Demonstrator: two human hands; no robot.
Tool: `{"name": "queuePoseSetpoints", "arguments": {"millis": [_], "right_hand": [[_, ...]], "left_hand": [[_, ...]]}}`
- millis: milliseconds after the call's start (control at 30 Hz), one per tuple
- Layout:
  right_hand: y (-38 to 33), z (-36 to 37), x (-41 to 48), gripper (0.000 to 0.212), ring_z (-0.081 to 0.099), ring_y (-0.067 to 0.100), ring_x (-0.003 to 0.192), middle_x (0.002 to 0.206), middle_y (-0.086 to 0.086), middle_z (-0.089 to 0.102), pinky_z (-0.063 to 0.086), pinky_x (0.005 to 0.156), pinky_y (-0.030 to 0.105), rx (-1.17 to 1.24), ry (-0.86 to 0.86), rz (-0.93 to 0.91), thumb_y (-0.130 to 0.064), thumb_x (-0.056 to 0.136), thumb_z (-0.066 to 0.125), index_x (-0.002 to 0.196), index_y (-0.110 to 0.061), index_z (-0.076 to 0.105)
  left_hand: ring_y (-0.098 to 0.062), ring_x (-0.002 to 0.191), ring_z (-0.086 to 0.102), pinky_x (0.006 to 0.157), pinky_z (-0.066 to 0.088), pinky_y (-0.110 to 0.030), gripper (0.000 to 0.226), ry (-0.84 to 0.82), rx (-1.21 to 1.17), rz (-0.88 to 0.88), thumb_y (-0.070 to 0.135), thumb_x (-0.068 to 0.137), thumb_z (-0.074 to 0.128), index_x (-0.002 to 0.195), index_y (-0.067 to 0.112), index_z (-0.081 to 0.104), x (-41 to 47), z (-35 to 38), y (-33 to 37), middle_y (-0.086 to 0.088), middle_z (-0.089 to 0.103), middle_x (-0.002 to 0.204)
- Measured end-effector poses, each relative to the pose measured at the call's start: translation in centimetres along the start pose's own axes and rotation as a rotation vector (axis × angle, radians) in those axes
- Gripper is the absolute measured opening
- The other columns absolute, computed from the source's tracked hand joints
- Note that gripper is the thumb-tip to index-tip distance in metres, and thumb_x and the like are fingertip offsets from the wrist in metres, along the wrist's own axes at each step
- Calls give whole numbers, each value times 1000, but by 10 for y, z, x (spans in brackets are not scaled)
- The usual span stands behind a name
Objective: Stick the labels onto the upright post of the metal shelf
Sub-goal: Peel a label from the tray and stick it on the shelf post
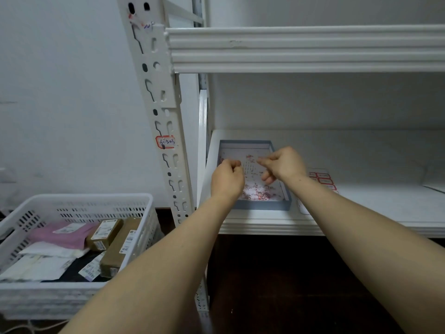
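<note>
The white perforated upright post (159, 97) of the metal shelf rises at the left. A red-bordered label (165, 142) with handwriting is stuck on it at mid height. Both hands hover over a shallow blue-rimmed box (265, 205) full of red and white label scraps on the lower shelf board. My left hand (228, 179) has its fingers curled, fingertips pinched together. My right hand (284, 166) also pinches with thumb and forefinger. Whatever sits between the fingertips is too small to make out. A sheet of red-bordered labels (323, 180) lies right of the box, partly hidden by my right forearm.
A white plastic basket (79, 203) with parcels and mail bags stands on the floor at the lower left. The upper shelf beam (301, 48) crosses above the hands. The white shelf board (375, 203) stretches to the right. Dark floor lies below.
</note>
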State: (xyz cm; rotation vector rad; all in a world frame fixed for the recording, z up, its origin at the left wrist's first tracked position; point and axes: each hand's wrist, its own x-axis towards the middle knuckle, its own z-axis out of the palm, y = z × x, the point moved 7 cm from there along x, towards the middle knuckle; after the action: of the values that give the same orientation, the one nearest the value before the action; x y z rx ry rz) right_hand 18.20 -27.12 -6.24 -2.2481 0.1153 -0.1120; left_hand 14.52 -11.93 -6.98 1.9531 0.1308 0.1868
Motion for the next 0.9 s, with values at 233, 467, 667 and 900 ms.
{"name": "queuePoseSetpoints", "arguments": {"millis": [233,467,667,900], "right_hand": [[-12,-8,-10,32,67,15,79,121,3,66,53,78,31,-195,77,-104,-6,88,61,118,-16,65],[-51,-1,-33,37,71,20,73,107,4,71,54,81,36,-77,66,-200,-8,92,50,125,-22,60],[-109,32,-61,41,63,18,77,104,17,66,49,71,17,350,-127,-218,3,95,40,135,-4,47],[-165,62,-73,32,62,8,94,103,-3,69,42,92,27,551,-344,-177,-39,97,43,101,-17,66]], "left_hand": [[-19,120,52,101,41,-30,33,-6,-1,25,13,97,41,127,11,54,-15,-12,1,-4,55,132],[-12,57,48,59,41,-28,37,197,9,240,32,92,49,72,7,67,-52,-67,20,-9,64,66],[-17,83,51,78,46,-39,16,566,-148,236,33,89,49,87,19,55,-66,-131,18,-1,54,88],[-19,127,42,107,37,-39,69,380,-383,8,34,83,64,144,22,33,-29,-144,3,0,41,136]]}}
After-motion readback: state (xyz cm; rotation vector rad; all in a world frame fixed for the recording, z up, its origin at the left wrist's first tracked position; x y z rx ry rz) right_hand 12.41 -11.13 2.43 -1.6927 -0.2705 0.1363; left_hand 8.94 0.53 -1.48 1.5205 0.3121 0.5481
